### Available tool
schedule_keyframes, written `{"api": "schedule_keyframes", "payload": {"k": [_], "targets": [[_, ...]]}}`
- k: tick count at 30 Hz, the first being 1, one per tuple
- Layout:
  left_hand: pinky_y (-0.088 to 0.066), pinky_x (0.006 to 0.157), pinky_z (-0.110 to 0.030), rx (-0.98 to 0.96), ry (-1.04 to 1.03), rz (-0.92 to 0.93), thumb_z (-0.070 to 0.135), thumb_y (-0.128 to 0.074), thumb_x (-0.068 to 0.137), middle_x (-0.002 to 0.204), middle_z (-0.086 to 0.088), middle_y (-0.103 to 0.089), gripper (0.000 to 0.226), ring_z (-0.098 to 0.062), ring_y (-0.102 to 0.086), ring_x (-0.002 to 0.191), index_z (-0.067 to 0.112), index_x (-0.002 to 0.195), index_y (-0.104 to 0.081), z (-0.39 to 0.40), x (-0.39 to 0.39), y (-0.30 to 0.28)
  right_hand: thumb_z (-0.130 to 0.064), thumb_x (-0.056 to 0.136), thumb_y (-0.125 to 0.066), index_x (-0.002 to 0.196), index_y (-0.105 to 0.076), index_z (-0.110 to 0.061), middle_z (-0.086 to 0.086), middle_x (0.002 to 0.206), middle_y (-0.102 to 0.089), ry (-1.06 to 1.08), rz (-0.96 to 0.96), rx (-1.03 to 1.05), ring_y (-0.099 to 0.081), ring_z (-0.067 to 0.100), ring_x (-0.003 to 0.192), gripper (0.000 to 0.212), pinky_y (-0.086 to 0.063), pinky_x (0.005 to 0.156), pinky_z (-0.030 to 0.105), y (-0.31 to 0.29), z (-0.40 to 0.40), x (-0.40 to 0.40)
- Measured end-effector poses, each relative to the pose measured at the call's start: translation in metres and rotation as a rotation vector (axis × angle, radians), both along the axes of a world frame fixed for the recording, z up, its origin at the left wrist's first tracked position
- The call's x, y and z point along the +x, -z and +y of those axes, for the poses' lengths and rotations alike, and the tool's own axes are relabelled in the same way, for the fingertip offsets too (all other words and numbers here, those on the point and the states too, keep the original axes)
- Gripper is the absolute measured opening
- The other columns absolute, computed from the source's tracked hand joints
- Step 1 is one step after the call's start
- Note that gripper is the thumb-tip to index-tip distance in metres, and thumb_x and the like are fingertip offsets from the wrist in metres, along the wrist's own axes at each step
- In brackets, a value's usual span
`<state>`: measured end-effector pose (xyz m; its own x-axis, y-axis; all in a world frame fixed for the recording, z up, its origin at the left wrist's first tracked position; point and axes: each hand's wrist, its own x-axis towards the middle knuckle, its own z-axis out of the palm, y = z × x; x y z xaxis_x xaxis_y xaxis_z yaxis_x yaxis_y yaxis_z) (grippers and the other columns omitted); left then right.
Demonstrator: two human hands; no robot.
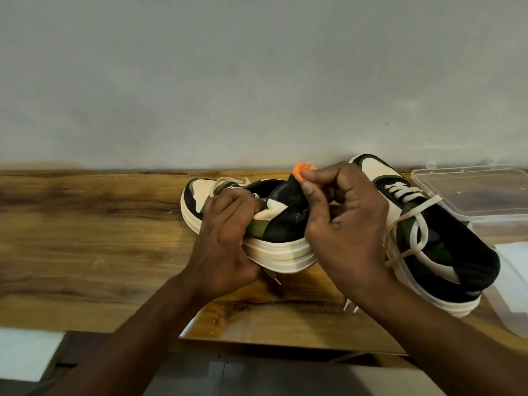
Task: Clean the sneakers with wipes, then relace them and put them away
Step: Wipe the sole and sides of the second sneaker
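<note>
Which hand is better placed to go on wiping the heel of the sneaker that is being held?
The right hand, probably. It already pinches the small orange piece against the heel of the held sneaker. The left hand grips this sneaker's side and steadies it, so it is not free.

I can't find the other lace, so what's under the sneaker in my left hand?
A cream lace tip pokes out below the sneaker onto the wooden table. The left hand and sole hide the rest.
</note>
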<state>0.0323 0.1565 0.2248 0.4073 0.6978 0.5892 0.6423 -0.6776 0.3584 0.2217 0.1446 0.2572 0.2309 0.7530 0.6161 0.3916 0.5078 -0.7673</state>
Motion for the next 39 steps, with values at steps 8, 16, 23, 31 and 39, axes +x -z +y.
{"api": "schedule_keyframes", "payload": {"k": [8, 16, 23, 31, 39], "targets": [[-0.046, 0.094, -0.055, -0.008, 0.031, -0.022, 0.026, -0.072, 0.071, 0.119, -0.007, -0.064, 0.057, -0.028, -0.056, 0.115, 0.004, 0.123, -0.062, -0.001, 0.001, 0.0, 0.019, 0.082, -0.069, 0.1, -0.076, 0.002, 0.012, 0.095, -0.064, -0.085, -0.377, 0.226, -0.063, 0.019, 0.086, 0.025, -0.054, 0.069, 0.03, 0.004, -0.007, 0.003], [-0.045, 0.094, -0.055, 0.015, 0.041, -0.012, 0.026, -0.066, 0.07, 0.122, 0.001, -0.056, 0.055, -0.026, -0.054, 0.119, 0.015, 0.121, -0.053, 0.001, 0.002, 0.004, -0.005, 0.094, -0.07, 0.096, -0.071, -0.017, -0.008, 0.097, -0.075, 0.078, 0.09, -0.137, -0.074, 0.013, 0.091, 0.012, -0.063, 0.078, 0.041, 0.008, 0.007, 0.007], [-0.048, 0.09, -0.051, -0.009, 0.006, -0.088, 0.03, -0.068, 0.068, 0.119, 0.003, -0.051, 0.058, -0.023, -0.051, 0.114, 0.016, 0.12, -0.05, 0.002, -0.005, -0.001, -0.001, 0.095, -0.07, 0.102, -0.074, -0.01, -0.002, 0.098, -0.075, -0.025, 0.079, -0.106, -0.074, 0.014, 0.095, 0.012, -0.063, 0.082, 0.042, 0.01, 0.0, 0.003], [-0.05, 0.089, -0.051, -0.136, -0.012, -0.115, 0.022, -0.101, 0.055, 0.121, -0.007, -0.058, 0.085, -0.027, -0.054, 0.114, 0.003, 0.125, -0.058, 0.002, -0.02, -0.003, 0.008, 0.09, -0.075, 0.097, -0.076, 0.005, 0.011, 0.092, -0.071, -0.204, -0.171, 0.201, -0.068, 0.021, 0.088, 0.007, -0.056, 0.074, 0.033, 0.01, -0.008, -0.003], [-0.048, 0.096, -0.048, -0.242, 0.105, 0.041, 0.064, -0.08, 0.07, 0.113, 0.019, -0.055, 0.06, -0.006, -0.053, 0.107, 0.027, 0.115, -0.065, -0.007, -0.027, 0.007, 0.007, 0.088, -0.077, 0.103, -0.077, -0.001, 0.007, 0.096, -0.069, -0.408, -0.186, 0.023, -0.067, 0.017, 0.087, 0.017, -0.058, 0.069, 0.03, 0.04, -0.015, -0.022]]}}
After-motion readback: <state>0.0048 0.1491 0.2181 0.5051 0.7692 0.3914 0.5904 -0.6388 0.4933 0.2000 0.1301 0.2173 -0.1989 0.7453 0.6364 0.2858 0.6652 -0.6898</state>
